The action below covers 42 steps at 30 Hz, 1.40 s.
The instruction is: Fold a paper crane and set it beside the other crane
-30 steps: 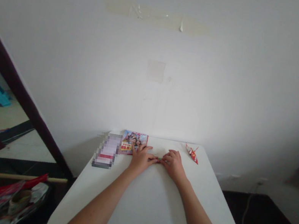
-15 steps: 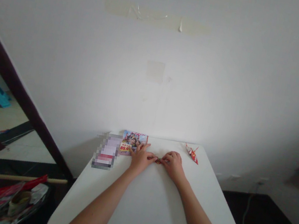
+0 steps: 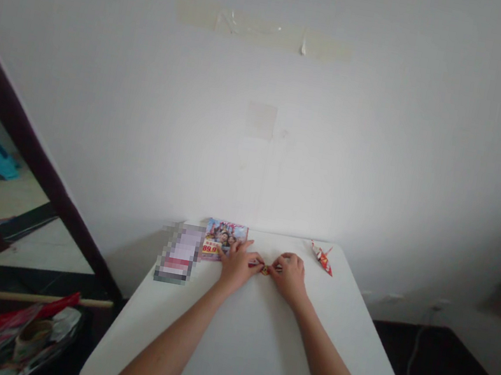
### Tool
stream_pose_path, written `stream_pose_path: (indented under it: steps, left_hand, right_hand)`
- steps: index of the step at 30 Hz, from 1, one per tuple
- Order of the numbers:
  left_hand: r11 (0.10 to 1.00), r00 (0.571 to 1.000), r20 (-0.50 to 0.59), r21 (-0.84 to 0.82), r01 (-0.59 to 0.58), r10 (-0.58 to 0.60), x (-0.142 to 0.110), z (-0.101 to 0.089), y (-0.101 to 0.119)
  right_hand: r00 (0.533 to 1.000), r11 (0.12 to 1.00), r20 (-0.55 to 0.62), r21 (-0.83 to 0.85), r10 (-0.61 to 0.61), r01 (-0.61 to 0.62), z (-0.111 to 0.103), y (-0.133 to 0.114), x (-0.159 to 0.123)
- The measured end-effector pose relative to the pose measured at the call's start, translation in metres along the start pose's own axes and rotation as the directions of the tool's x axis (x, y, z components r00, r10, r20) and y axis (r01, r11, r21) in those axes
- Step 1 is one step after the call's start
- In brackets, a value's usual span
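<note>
Between my fingertips is a small piece of folded paper [image 3: 265,270], reddish with yellow, mostly covered by my fingers. My left hand [image 3: 237,265] pinches its left end, with the other fingers spread over the lower right of a printed flyer [image 3: 219,231]. At the right end my right hand [image 3: 289,273] pinches the same paper, its other fingers curled. Off to the right, apart from both hands, lies a red and white folded paper crane [image 3: 322,258].
A blurred-out phone-like rectangle [image 3: 179,252] lies at the left edge of the white table [image 3: 250,355]. The wall [image 3: 254,169] rises right behind the table. On the floor at left are a bag of odds and ends [image 3: 33,336] and a wooden stick [image 3: 32,298].
My fingers have shifted slightly on the folded paper, and more of its yellow part shows between them. The flyer, phone-like rectangle and crane have stayed in place.
</note>
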<state>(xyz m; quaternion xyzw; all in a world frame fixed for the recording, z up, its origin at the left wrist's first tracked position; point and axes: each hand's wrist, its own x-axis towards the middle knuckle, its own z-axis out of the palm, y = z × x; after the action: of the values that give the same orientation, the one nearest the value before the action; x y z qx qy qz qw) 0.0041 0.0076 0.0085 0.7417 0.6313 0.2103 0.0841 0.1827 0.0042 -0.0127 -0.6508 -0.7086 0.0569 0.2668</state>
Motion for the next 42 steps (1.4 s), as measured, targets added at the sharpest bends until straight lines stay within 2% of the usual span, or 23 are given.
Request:
stream_pose_path:
  steps: [9, 18, 24, 36, 42]
  left_hand:
    - [1.000, 1.000, -0.010, -0.017, 0.006, -0.006, 0.003, 0.002, -0.001]
    - [1.000, 1.000, -0.013, -0.007, -0.021, 0.021, 0.001, 0.004, -0.001]
    - [1.000, 1.000, 0.022, 0.011, -0.019, 0.019, 0.000, 0.001, 0.001]
    - [1.000, 1.000, 0.015, 0.007, -0.011, 0.011, 0.003, 0.005, 0.001]
    - [1.000, 0.995, 0.096, -0.009, -0.011, 0.012, 0.008, -0.002, -0.002]
  right_hand:
    - [0.998, 0.998, -0.024, 0.001, 0.056, -0.056, -0.002, -0.010, -0.004]
    - [0.997, 1.000, -0.071, 0.020, 0.011, -0.009, -0.002, -0.008, -0.005]
    - [0.998, 1.000, -0.066, 0.020, 0.010, -0.009, 0.000, -0.005, -0.005]
    - [0.999, 0.998, -0.035, 0.063, 0.028, -0.026, -0.001, -0.001, -0.001]
    - [0.998, 0.995, -0.031, 0.077, 0.062, -0.059, 0.004, 0.003, 0.002]
